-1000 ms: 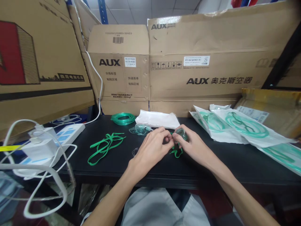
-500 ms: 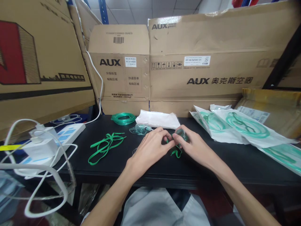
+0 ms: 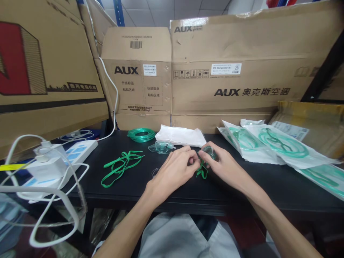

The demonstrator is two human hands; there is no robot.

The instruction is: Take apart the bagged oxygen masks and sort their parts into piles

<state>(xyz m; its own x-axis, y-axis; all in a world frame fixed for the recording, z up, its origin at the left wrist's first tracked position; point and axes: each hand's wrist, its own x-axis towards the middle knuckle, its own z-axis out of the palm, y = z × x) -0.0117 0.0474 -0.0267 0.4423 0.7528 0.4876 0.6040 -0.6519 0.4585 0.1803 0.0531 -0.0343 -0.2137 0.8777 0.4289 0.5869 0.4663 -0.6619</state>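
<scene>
Over the black table, my right hand (image 3: 221, 161) is closed around a clear, green-tinted plastic oxygen mask (image 3: 211, 152), with the thumb along its near side. Most of the mask is hidden by the fingers. My left hand (image 3: 177, 165) is beside it, fingers curled and pinching at a thin green strap (image 3: 202, 172). The strap dangles below the mask between both hands; its pinched end is hidden. Behind my left hand lies another clear plastic mask piece (image 3: 160, 147). A thin bent wire (image 3: 154, 172) shows at the left forearm's edge.
Loose green straps (image 3: 122, 166) and coiled green tubing (image 3: 141, 135) lie to the left. A white packet (image 3: 180, 135) is behind my hands. Several bagged tubing sets (image 3: 282, 143) are stacked at right. A power strip (image 3: 80, 152) with white cables stands at far left; cardboard boxes (image 3: 242, 79) wall the back.
My left fingers have curled in tighter and drawn slightly back from the mask's edge. The right hand still holds the mask, almost in the same spot, and more of the strap shows.
</scene>
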